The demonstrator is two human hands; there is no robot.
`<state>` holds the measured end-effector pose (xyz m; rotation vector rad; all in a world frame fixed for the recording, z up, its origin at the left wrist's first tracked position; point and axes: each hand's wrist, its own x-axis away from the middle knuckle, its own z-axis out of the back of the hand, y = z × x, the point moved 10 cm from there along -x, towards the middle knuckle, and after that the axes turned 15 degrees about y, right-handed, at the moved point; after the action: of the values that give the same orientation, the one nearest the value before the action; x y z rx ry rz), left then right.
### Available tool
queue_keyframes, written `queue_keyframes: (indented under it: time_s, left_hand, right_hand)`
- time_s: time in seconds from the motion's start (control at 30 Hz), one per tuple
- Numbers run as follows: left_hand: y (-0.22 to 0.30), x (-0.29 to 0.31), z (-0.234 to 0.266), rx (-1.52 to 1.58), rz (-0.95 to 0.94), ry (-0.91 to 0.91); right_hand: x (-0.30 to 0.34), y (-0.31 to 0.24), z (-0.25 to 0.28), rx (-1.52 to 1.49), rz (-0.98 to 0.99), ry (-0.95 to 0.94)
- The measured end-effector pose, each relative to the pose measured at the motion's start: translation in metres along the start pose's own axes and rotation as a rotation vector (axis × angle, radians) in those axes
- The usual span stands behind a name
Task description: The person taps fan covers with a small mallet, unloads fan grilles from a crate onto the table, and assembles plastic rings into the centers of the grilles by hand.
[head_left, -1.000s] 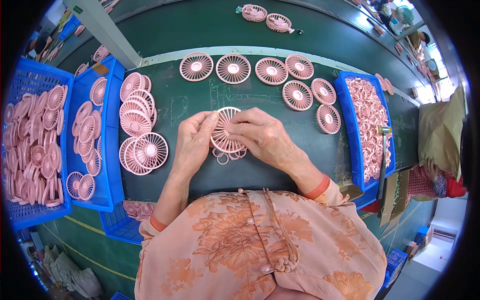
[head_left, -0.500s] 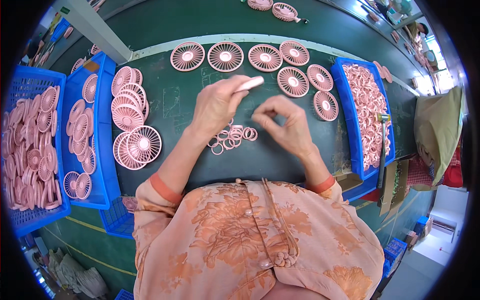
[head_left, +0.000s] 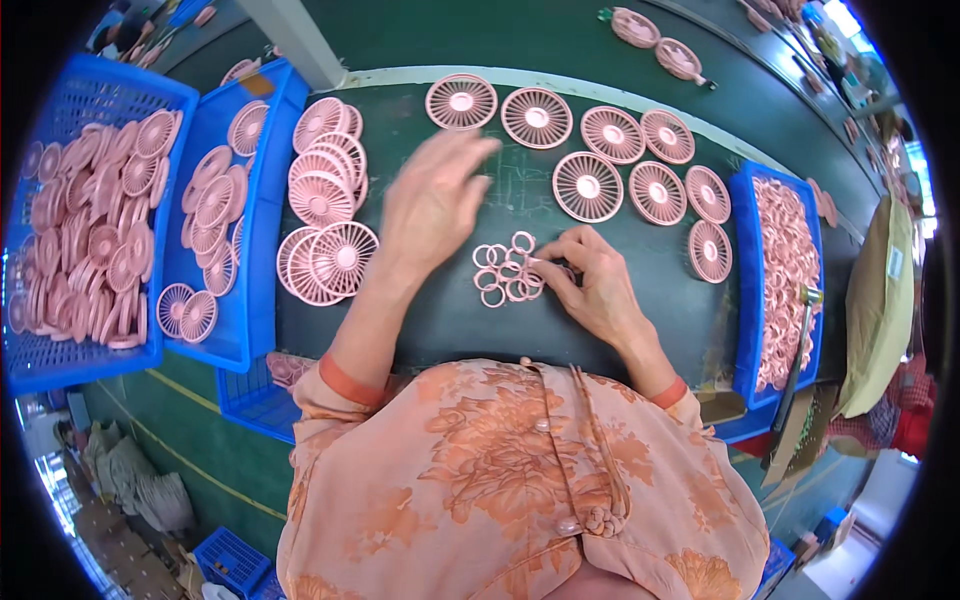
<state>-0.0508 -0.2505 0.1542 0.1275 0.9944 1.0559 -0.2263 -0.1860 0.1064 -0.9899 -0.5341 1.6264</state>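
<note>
My left hand [head_left: 432, 205] is blurred over the table, its fingers stretched out and nothing seen in them. Just beyond its fingertips lies a pink round spoked grille [head_left: 461, 102]. The thumb and forefinger of my right hand [head_left: 600, 290] pinch at the right edge of a small heap of pink rings [head_left: 492, 278], closed on a ring there; the fingers partly hide it. Past the heap lies a pink grille [head_left: 587, 187] with a pale centre. More such grilles [head_left: 657, 193] lie flat in an arc toward the right.
Stacked grilles [head_left: 325, 185] stand at the table's left, beside two blue crates [head_left: 262, 200] [head_left: 150, 340] of grilles. A blue tray [head_left: 745, 300] of pink rings sits at the right, with a hammer-like tool [head_left: 803, 335] across its edge. A metal post [head_left: 290, 40] rises far left.
The grille my left hand held now lies on the table with the others. That hand has moved left, toward another grille. My right hand has come down to the rings. The whole view has shifted.
</note>
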Motion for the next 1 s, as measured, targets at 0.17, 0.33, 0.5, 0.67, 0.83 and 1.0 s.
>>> queue_keyframes:
  time_s: [0.17, 0.33, 0.5, 0.67, 0.83, 1.0]
  left_hand:
    - [-0.048, 0.007, 0.095, -0.634, 0.140, 0.171]
    - [-0.085, 0.029, 0.124, -0.536, 0.448, 0.151]
    - [-0.062, 0.023, 0.137, -0.460, 0.363, 0.392]
    - [-0.082, 0.049, 0.088, 0.295, 0.712, 0.317]
    - [-0.058, 0.072, 0.022, 0.808, 0.961, 0.232]
    - [-0.033, 0.082, -0.005, 1.073, 1.135, 0.128]
  right_hand:
    - [0.001, 0.006, -0.004, -0.088, -0.149, -0.094]
    - [0.001, 0.006, -0.010, -0.794, -0.477, -0.080]
    - [-0.001, 0.006, -0.016, -0.976, -0.581, -0.069]
    - [-0.006, -0.010, -0.023, -0.981, -0.550, -0.072]
    - [-0.011, -0.025, -0.026, -0.958, -0.484, -0.083]
    - [-0.016, -0.033, -0.025, -0.909, -0.408, -0.058]
